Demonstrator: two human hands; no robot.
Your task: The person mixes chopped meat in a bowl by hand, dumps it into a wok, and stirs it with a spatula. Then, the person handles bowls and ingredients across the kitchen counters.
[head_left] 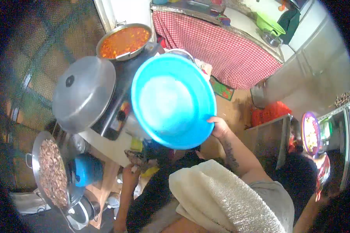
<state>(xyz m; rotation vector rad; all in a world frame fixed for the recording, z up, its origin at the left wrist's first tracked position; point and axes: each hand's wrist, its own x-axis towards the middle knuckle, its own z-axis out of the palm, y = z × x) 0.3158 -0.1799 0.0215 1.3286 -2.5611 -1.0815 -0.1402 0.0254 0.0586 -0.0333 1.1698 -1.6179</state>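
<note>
My right hand is closed on the rim of a large light-blue plastic basin. The basin is tilted, and its inside shows no contents. Lower left, a hand that looks like my left hand appears closed beside the wooden table. A dark patterned, cloth-like thing lies at its fingertips; what the fingers hold is too blurred to make out. A white towel hangs by my right shoulder. Left of the basin, a large domed metal lid stands tilted on the stove.
A wide pan of orange-red stew sits behind the lid. At far left is a pan of chopped brown food. A red checked curtain hangs under the counter. At right, another person's arm shows below a purple-rimmed plate.
</note>
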